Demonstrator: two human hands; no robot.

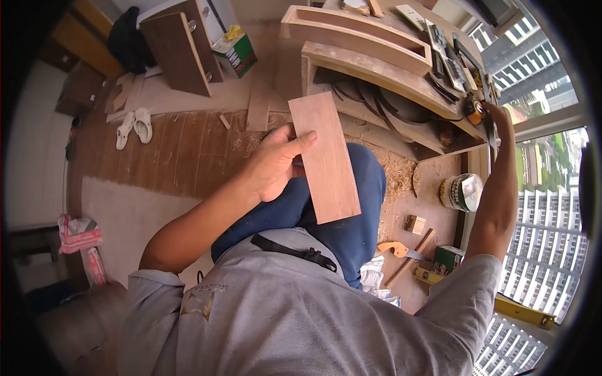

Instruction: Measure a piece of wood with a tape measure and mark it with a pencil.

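My left hand [276,160] is closed on a flat, rectangular wooden board [327,166], thumb on its upper face near the left edge. The board is held tilted above my lap. Stretched out to the far right, my right hand [497,116] is at the end of the workbench [401,74], right beside a yellow and black tape measure [475,109]. Its fingers are small and partly hidden, so whether they grip anything does not show.
A long wooden drawer frame [357,37] rests on the bench, with several tools beyond it. Wood shavings [401,178] litter the floor near a white bucket [462,192] and a yellow-handled saw [395,249]. Dark panels [175,53] lean at the back left; white shoes [134,128] sit nearby.
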